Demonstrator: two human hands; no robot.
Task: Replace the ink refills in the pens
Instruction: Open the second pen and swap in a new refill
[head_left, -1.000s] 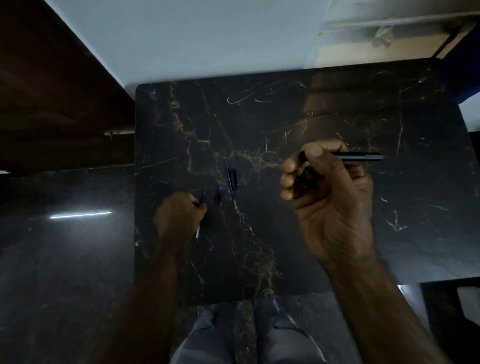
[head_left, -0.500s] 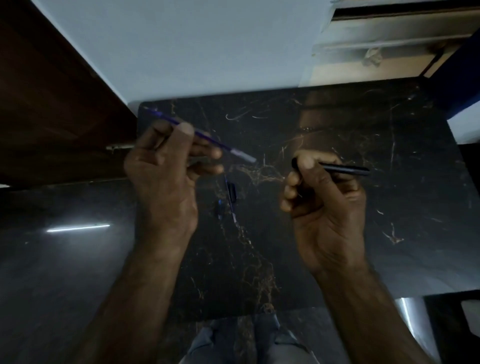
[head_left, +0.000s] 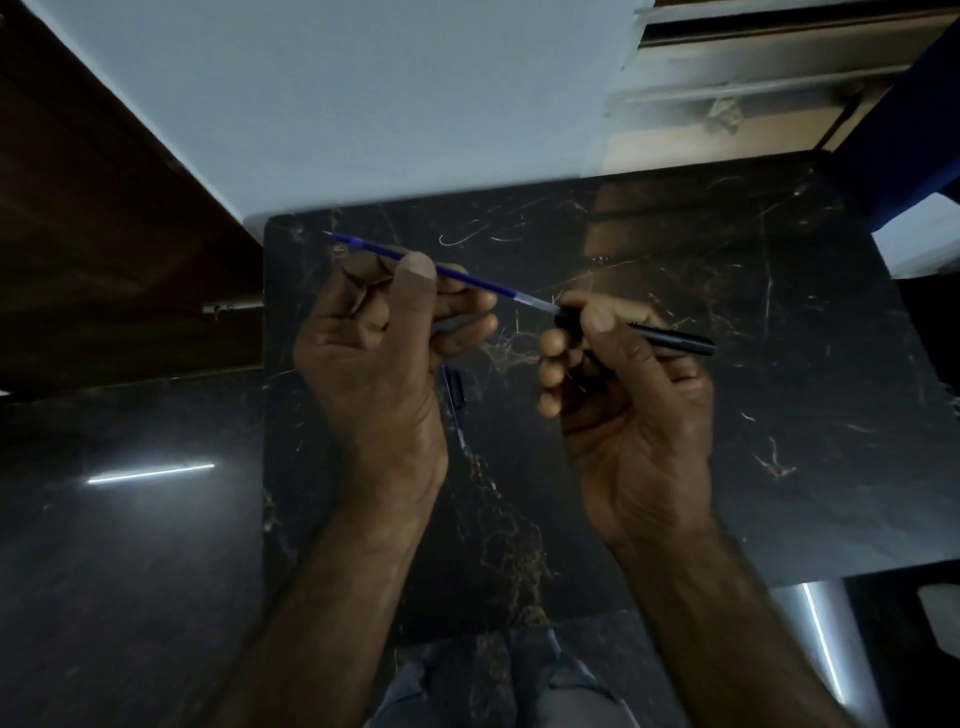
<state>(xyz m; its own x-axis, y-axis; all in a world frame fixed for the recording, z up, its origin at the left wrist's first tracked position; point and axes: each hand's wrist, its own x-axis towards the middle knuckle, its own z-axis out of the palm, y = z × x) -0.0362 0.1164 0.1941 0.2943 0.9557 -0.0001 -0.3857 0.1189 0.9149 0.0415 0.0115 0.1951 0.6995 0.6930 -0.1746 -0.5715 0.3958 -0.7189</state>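
Note:
My left hand (head_left: 379, 343) grips a thin blue ink refill (head_left: 478, 283) above the dark marble table (head_left: 779, 415). The refill's writing tip points up-left and its clear end points right. My right hand (head_left: 618, 395) holds a black pen barrel (head_left: 670, 340), with the barrel's open end facing left. The refill's clear end touches that opening. On the table between my hands lie another blue refill (head_left: 456, 415) and a small dark pen part (head_left: 457, 382), partly hidden by my left hand.
A white wall rises behind the table. A brown wooden door (head_left: 104, 234) stands at the left, above a glossy dark floor. My knees in grey trousers (head_left: 519, 691) show below the table's near edge.
My left hand picked the blue refill up off the table, lifted it and brought its clear end rightwards to the barrel's opening. My right hand kept hold of the barrel.

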